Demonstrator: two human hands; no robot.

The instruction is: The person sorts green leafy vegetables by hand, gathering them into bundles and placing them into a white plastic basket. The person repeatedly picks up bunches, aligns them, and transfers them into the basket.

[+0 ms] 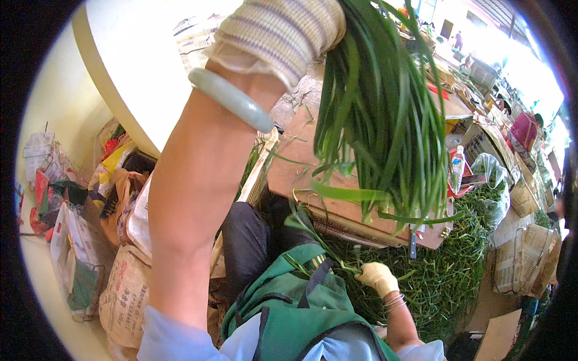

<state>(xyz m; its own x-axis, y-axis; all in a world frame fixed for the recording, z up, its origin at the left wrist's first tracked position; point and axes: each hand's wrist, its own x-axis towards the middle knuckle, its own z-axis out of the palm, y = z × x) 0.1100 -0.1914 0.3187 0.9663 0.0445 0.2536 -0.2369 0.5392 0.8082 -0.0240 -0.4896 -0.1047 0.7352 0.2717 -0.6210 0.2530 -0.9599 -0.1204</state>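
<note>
My left hand (311, 27), in a striped knit glove, is raised at the top edge with its fingers out of view. From it hangs a thick bunch of long green leaves, apparently garlic chives (384, 122), above a brown board (293, 167). My right hand (378, 277), in a pale glove, is low beside my green apron (311, 289). Its fingers close on a few loose green leaves (345, 267). A heap of green leaf scraps (433, 280) lies around and below that hand. At the board's near right edge rests a knife with a dark handle (412, 243).
A plastic bottle (457, 167) stands in a red tray right of the board, by a clear plastic bag (494, 194). Plastic crates (521, 261) stand farther right. On my left are a printed woven sack (126, 293) and several bags. A person (524, 131) sits in the background.
</note>
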